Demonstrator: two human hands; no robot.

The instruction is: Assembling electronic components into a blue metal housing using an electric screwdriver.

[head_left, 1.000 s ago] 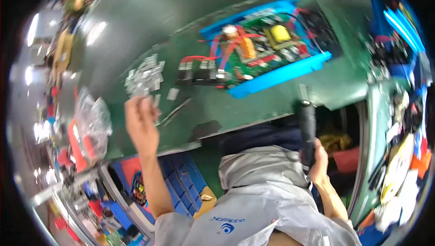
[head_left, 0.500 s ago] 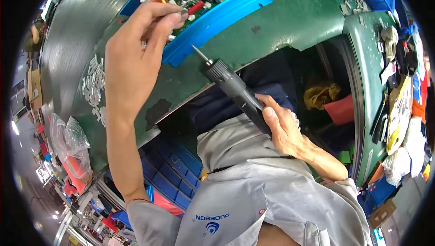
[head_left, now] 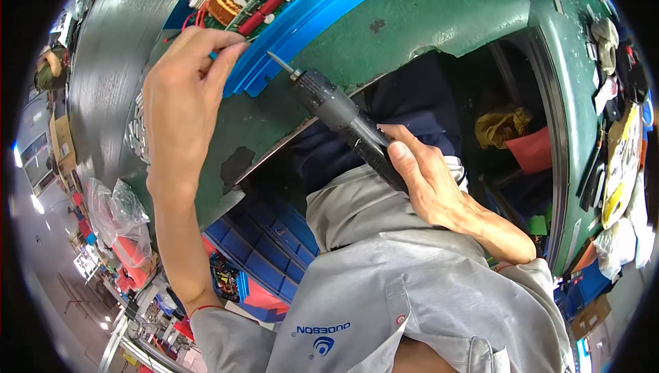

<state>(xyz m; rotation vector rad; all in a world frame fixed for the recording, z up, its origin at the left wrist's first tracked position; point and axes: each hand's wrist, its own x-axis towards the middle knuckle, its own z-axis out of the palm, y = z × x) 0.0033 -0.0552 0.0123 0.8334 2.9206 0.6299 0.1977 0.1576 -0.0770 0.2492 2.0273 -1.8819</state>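
Observation:
My right hand (head_left: 429,184) is wrapped round the black body of an electric screwdriver (head_left: 343,115), whose thin bit points up and left at a blue metal housing (head_left: 322,16). The bit's tip appears just short of the housing's near wall. Inside the housing sits a circuit board with a copper coil (head_left: 223,9), red cylindrical parts (head_left: 263,13) and red wires. My left hand (head_left: 182,91) is at the housing's near left corner, thumb and forefinger pinched together. Whatever lies between those fingertips is too small to make out.
Beneath the housing is a green work surface (head_left: 439,19) with worn patches. Small metal pieces (head_left: 137,129) lie left of my forearm, and more at the far right. Blue bins (head_left: 257,242) stand below the table edge. Bags and cloths (head_left: 618,174) crowd the right side.
My left hand has drawn back from over the board to the housing's corner, uncovering the coil. The screwdriver has shifted slightly up and left. The housing sits further up and left in view.

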